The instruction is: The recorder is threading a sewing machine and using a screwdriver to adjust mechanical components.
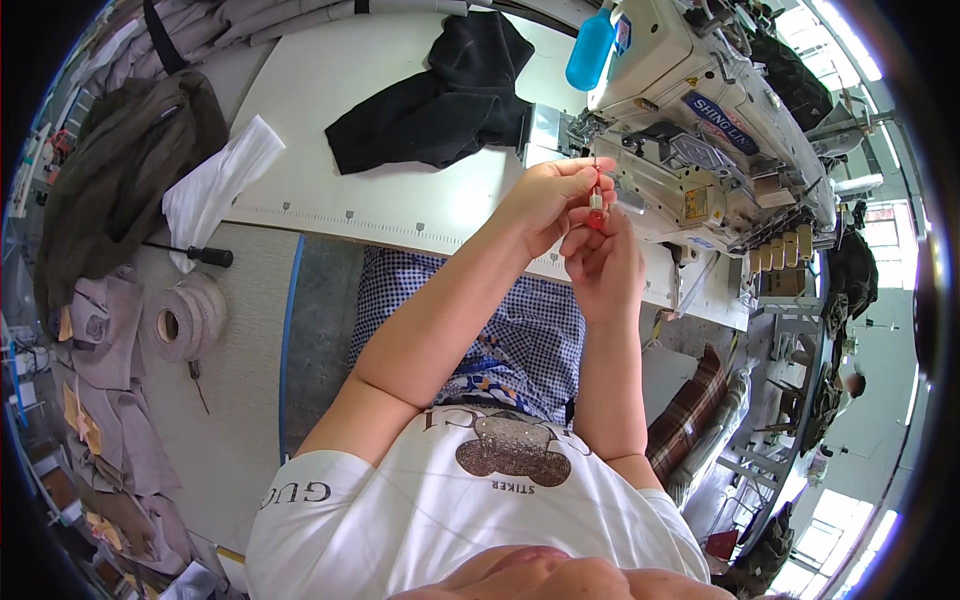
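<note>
In front of the sewing machine my two hands come together over a small, slim red-and-whitish item; its exact kind is too small to make out. My left hand pinches its upper part between thumb and fingertips. Just below, my right hand has its fingers curled around the lower red end. To the left of the machine's needle area, a black cloth piece lies on the white table, its right end touching the metal plate.
A blue bottle is by the machine head. On the left side table are a webbing roll, a black-handled screwdriver, white cloth, a dark garment and stacked mauve pieces. A plaid cushion sits low at right.
</note>
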Motion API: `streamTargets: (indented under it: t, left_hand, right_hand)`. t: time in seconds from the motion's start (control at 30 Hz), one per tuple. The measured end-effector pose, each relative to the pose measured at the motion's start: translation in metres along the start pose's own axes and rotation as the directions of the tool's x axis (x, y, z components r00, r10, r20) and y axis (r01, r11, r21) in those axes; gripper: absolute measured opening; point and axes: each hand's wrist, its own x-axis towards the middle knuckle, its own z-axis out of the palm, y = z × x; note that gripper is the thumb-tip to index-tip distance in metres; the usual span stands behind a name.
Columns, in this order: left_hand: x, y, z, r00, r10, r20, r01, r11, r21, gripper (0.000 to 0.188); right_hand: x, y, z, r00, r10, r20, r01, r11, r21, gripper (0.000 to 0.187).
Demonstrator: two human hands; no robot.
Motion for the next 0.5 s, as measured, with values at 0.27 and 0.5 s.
streamTargets:
  t: [0.27,0.5]
  left_hand:
    - [0.0017,-0.0022,-0.0009,0.993,0.108,-0.044,-0.093,0.961,0.262,0.042]
    - [0.0037,0.0005,-0.0015,0.986,0.143,-0.081,-0.112,0.946,0.304,0.035]
  right_hand:
    - [0.0019,0.0051,-0.0033,0.992,-0.1,-0.077,0.096,0.994,-0.057,0.029]
    - [0.0074,0.0058,-0.0071,0.965,-0.224,-0.137,0.173,0.936,-0.307,0.028]
